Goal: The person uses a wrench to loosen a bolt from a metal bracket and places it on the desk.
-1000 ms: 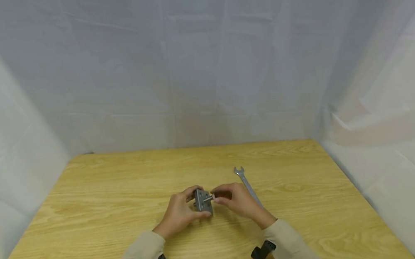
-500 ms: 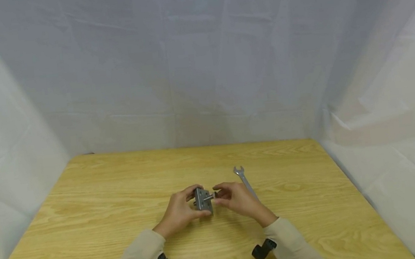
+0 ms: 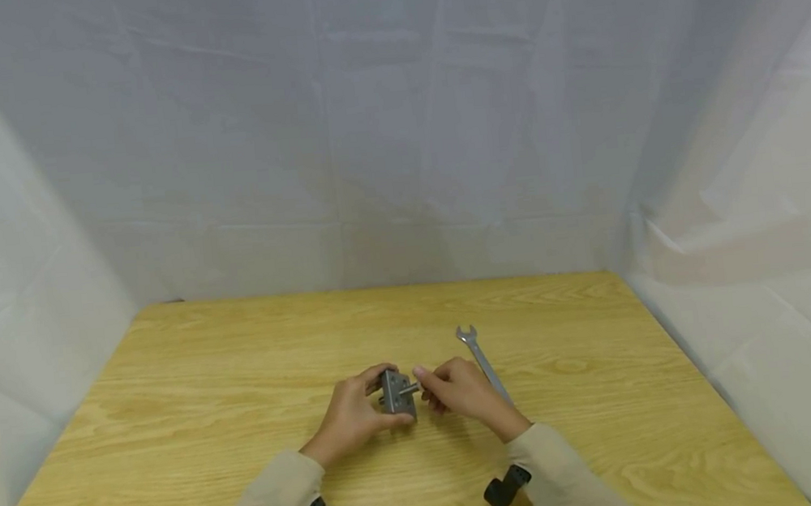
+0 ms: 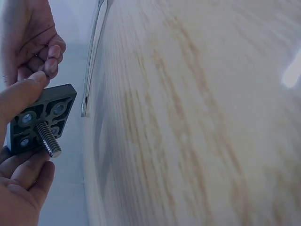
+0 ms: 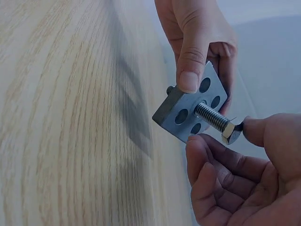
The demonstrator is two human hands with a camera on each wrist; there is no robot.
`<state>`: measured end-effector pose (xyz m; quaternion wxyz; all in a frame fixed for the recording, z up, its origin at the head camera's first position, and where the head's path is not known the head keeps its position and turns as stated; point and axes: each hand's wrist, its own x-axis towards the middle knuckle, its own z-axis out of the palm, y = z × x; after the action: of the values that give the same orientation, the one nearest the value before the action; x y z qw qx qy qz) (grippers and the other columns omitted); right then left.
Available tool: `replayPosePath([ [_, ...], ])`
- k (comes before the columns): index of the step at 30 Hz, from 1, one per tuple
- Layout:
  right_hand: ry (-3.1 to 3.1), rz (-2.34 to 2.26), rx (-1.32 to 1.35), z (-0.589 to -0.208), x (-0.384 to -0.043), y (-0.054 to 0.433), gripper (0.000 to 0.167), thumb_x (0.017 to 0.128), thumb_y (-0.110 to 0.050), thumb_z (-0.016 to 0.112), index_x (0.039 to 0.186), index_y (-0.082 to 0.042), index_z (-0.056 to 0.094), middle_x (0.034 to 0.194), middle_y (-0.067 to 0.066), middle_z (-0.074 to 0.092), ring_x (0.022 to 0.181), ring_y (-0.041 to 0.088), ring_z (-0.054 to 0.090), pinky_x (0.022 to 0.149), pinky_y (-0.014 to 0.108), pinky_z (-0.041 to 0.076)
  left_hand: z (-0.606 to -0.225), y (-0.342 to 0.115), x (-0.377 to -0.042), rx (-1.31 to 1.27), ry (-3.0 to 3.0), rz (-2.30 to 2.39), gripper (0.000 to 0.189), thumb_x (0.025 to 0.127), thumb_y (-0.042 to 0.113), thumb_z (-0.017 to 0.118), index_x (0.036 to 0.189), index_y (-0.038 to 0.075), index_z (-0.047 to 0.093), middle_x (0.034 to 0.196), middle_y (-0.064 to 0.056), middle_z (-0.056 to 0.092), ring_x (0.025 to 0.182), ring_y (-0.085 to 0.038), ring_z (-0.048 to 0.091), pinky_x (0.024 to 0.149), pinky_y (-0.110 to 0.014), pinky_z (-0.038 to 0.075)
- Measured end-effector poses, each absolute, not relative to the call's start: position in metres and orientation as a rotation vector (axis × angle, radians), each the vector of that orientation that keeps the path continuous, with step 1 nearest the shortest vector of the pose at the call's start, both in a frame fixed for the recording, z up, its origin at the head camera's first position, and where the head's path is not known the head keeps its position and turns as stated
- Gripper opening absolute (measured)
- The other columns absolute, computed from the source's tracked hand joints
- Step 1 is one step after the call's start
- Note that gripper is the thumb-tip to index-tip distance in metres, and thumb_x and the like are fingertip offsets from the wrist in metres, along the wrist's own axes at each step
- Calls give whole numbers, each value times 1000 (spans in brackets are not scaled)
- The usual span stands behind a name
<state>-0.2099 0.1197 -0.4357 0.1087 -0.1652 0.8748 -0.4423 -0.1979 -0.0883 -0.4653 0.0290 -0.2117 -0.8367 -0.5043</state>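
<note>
Grey plate is gripped by the left hand; facing that hand, the half-curled right hand touches the bolt head with its thumb.

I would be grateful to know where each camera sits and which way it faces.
Head: worn on the head, facing down and forward at the table and wrench; left hand, right hand and sleeves show.
Left wrist: worn there, facing the recessed face of the plate and threaded end of the bolt; both hands show partly.
Right wrist: worn there, facing the plate's flat face and the bolt head; both hands show partly.
Both wrist views share the plate in the left hand's grip, from opposite sides.
</note>
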Motion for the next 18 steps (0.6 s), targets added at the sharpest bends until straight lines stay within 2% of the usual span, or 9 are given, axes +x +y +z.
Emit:
replayPosePath([
  [6, 2611, -1243, -559, -433, -210, 119, 44, 98, -37, 54, 82, 0, 72, 65, 6, 67, 58, 19, 63, 51, 27, 54, -465, -89, -197, -655, -2597, -1571, 70, 66, 20, 89, 125, 0, 58, 121, -19, 63, 109, -37, 62, 88, -39, 56],
  [8, 2645, -1215, -624, -433, -210, 120, 34, 96, -32, 59, 88, -2, 72, 70, 5, 67, 61, 17, 63, 51, 25, 52, -464, -89, -197, -661, -2600, -1576, 70, 66, 20, 89, 126, 0, 57, 122, -19, 62, 110, -37, 62, 88, -38, 56],
  [11, 2689, -1215, -733, -433, -211, 121, 19, 91, -19, 67, 100, -3, 71, 84, 5, 70, 71, 15, 64, 59, 22, 54, -464, -89, -197, -655, -2604, -1578, 70, 66, 19, 88, 126, 0, 57, 123, -18, 62, 110, -36, 62, 89, -37, 56],
  [15, 2691, -1282, -816, -433, -210, 122, 22, 85, -4, 71, 107, -2, 70, 99, 7, 70, 84, 16, 66, 71, 22, 56, -463, -90, -196, -642, -2596, -1593, 70, 67, 19, 88, 126, 0, 57, 123, -18, 62, 110, -35, 62, 89, -38, 56],
  [18, 2676, -1327, -821, -432, -209, 122, 22, 85, -1, 71, 106, -3, 71, 101, 8, 69, 86, 17, 66, 74, 22, 57, -462, -90, -196, -639, -2586, -1612, 69, 67, 19, 88, 126, 0, 57, 123, -18, 62, 110, -35, 62, 89, -39, 56],
])
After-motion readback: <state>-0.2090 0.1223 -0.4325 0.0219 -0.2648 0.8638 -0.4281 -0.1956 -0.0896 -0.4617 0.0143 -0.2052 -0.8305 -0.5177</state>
